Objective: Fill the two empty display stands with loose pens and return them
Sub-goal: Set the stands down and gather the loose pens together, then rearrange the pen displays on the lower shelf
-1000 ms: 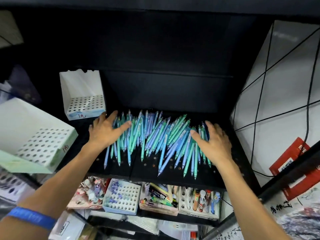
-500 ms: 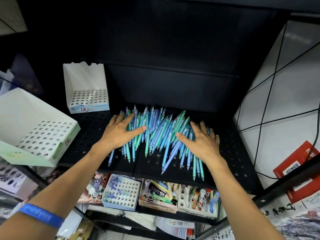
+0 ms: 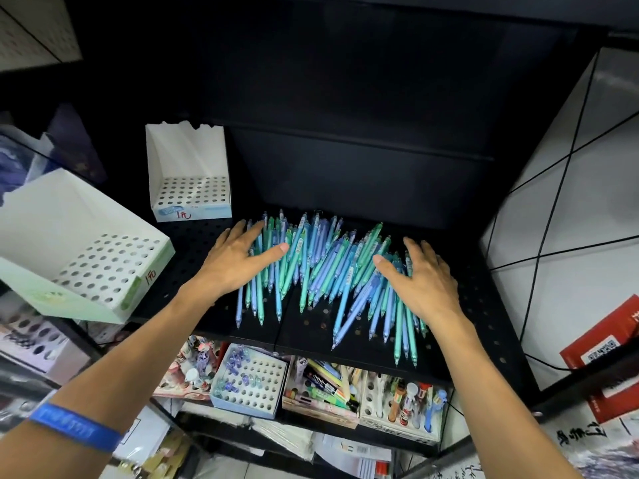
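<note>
A heap of loose blue and green pens (image 3: 321,267) lies on the black perforated shelf (image 3: 484,326). My left hand (image 3: 238,261) rests flat on the heap's left side, fingers straight. On the right side, my right hand (image 3: 420,274) lies flat over the pens with its fingers spread. Neither hand grips a pen. An empty white display stand (image 3: 188,178) with a holed base stands upright at the back left of the shelf. A second, larger empty stand (image 3: 83,250) sits tilted at the left, overhanging the shelf's edge.
Below the shelf, a lower tier holds a blue holed box (image 3: 250,385) and boxes of mixed pens (image 3: 325,385). A white tiled wall with black cables (image 3: 567,209) is on the right. A red packet (image 3: 608,354) lies at the lower right.
Both hands slid inward across the pens, pushing the spread pens into a tighter heap. The view has shifted a little closer.
</note>
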A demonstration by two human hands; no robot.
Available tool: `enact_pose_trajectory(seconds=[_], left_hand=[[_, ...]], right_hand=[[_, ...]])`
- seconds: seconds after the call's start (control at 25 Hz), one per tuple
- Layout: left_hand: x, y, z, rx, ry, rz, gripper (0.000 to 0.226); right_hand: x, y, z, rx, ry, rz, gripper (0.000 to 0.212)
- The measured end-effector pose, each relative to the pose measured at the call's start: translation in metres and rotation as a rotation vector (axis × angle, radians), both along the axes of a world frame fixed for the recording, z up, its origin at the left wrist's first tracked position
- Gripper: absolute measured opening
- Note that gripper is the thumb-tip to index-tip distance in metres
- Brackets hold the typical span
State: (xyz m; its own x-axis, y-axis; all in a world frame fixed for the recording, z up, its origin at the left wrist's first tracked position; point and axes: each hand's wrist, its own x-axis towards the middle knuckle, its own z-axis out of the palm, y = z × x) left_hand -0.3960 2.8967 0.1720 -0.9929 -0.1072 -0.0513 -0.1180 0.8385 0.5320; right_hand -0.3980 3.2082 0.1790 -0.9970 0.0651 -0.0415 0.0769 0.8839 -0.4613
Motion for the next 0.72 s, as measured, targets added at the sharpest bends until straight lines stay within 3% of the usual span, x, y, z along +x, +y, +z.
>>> enact_pose_trajectory(seconds=[0.2,0.36,0.72], left_hand=[[0.033,-0.011,0.001,0.06,0.097,0.11,0.091],[0.086,-0.029,-0.009,0.096,0.16,0.155,0.091],[0.208,-0.057,-0.016,0.239,0.29,0.046,0.075]], right_hand=[[0.027,-0.031,0.01,-0.077,0.215,0.121,0.092],[0.067,-0.07,0.009,-0.107,0.234,0.272,0.086],[0.206,-0.131,-0.01,-0.139,0.286,0.222,0.08]])
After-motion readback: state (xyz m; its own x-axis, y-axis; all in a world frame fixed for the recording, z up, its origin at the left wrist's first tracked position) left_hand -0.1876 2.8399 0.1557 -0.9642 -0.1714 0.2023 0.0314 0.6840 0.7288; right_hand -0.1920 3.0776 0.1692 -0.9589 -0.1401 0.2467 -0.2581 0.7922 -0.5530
